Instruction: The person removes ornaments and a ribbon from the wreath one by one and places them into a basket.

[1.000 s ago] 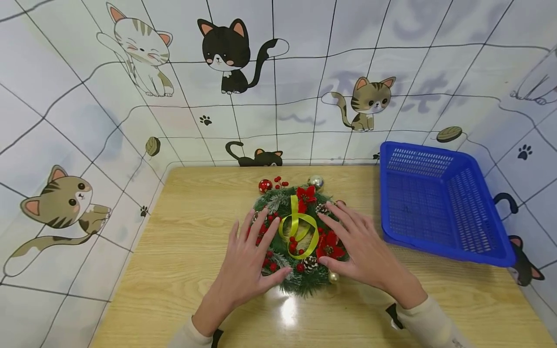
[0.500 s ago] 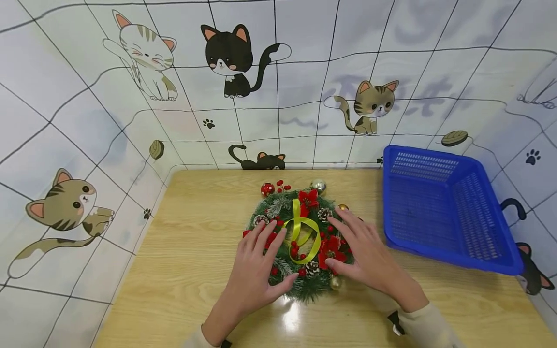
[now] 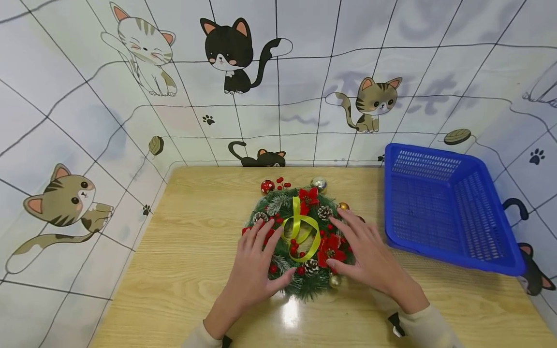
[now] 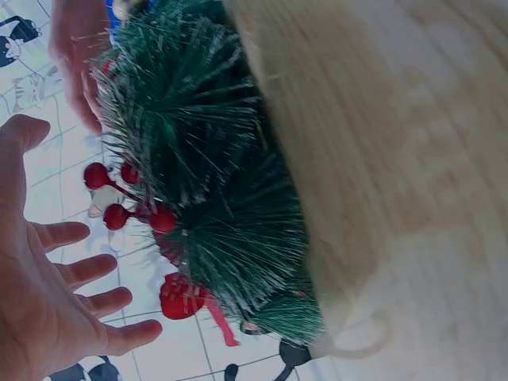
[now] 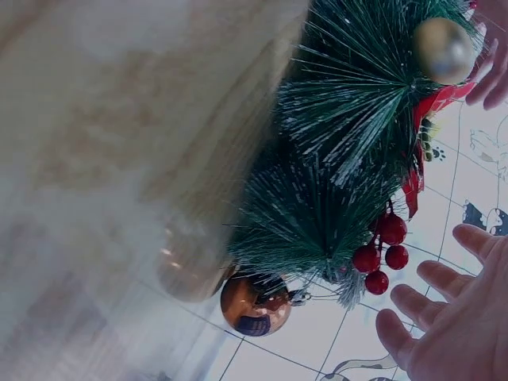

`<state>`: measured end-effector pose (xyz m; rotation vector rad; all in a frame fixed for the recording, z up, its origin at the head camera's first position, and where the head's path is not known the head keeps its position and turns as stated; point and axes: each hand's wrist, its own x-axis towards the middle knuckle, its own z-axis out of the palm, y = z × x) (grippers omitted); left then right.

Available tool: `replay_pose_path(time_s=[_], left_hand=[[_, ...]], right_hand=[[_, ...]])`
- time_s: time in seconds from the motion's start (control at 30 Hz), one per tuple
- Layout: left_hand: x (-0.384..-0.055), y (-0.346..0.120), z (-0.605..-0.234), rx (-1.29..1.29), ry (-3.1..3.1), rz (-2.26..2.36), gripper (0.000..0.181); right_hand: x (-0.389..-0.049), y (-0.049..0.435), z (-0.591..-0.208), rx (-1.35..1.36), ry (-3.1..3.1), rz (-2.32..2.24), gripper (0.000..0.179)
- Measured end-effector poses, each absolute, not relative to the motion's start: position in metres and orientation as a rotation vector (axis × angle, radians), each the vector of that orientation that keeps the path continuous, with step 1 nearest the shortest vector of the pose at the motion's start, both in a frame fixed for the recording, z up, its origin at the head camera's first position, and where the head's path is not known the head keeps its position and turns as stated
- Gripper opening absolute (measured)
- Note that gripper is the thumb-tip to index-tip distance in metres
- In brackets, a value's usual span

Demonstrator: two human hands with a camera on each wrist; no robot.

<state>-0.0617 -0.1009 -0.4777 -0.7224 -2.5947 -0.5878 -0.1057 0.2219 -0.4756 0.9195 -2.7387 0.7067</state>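
Observation:
A green Christmas wreath [image 3: 304, 290] lies on the table, trimmed with red poinsettias [image 3: 330, 250], pine cones, red berries and shiny balls. Across its middle runs a looped yellow ribbon [image 3: 297, 224]. My left hand [image 3: 254, 270] hovers over the wreath's left side, fingers spread. On the opposite side, my right hand [image 3: 372, 256] has its fingers spread in the same way. Both wrist views show a gap between the left palm [image 4: 36, 294] or right palm [image 5: 468, 333] and the wreath's greenery [image 4: 230, 238]. Neither hand holds anything.
A blue plastic basket [image 3: 452, 263] stands to the right of the wreath. Behind the wooden table [image 3: 191, 212] rises a white wall covering [image 3: 300, 77] with cat drawings, which also closes off both sides. Gold and red balls stick out around the wreath's rim.
Both hands have drawn back slightly toward the person, uncovering a pine cone at the left and a gold ball at the right. The head view has shifted a little; the wreath stays put.

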Motion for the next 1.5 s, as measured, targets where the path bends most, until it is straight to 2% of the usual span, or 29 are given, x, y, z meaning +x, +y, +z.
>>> replay_pose_path(time_s=[0.5, 1.1, 1.5], left_hand=[[-0.074, -0.11, -0.492, -0.685, -2.61, -0.626, 0.09], [-0.076, -0.116, -0.498, -0.581, -2.804, -0.807, 0.112], [-0.082, -0.12, -0.494, -0.617, -2.859, -0.751, 0.118]], right_hand=[[-0.098, 0.223, -0.486, 0.88, -2.773, 0.697, 0.093], [-0.082, 0.218, -0.491, 0.88, -2.728, 0.644, 0.093], [-0.067, 0.219, -0.494, 0.88, -2.681, 0.674, 0.095]])
